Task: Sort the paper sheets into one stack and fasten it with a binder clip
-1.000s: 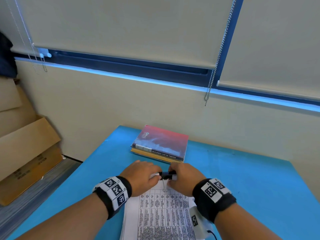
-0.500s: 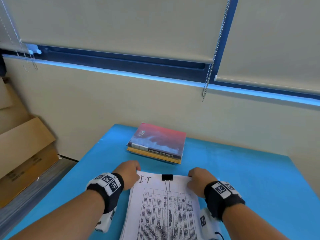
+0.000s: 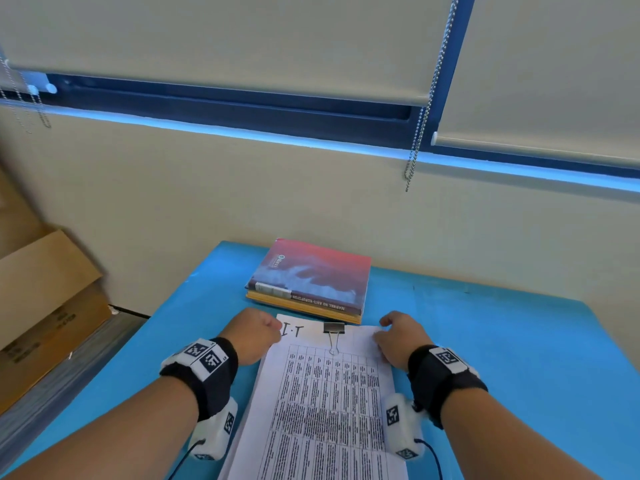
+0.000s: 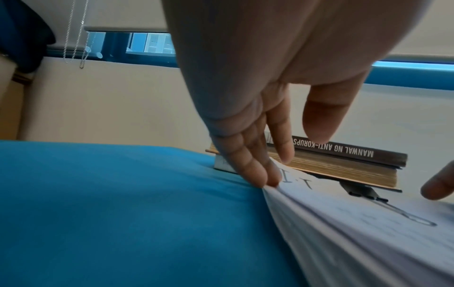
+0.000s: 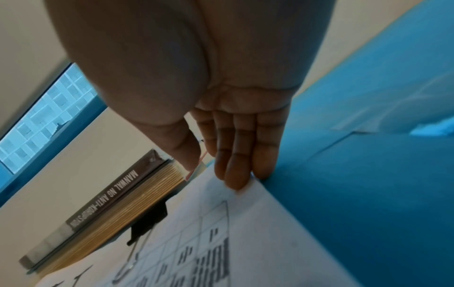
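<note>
Blue surface (image 3: 502, 341) carries our stack (image 3: 329, 403), clip (image 3: 334, 328) on far edge, just before books (image 3: 311, 282). Left hand (image 3: 252, 336) and right hand (image 3: 401, 337) flank stack; straight fingers (image 4: 255, 170) together at far corners, apparently squaring sheets. Nothing gripped. Task looks done.

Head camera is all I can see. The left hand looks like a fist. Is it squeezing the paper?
Observer: No. The left wrist camera shows the left hand's fingers straight, tips touching the paper stack's left edge.
Child: And its thumb?
Observer: The thumb is lifted off the paper, holding nothing.
Child: What about the right hand?
Observer: The right hand's fingers are straight and together too, tips on the stack's far right corner.
</note>
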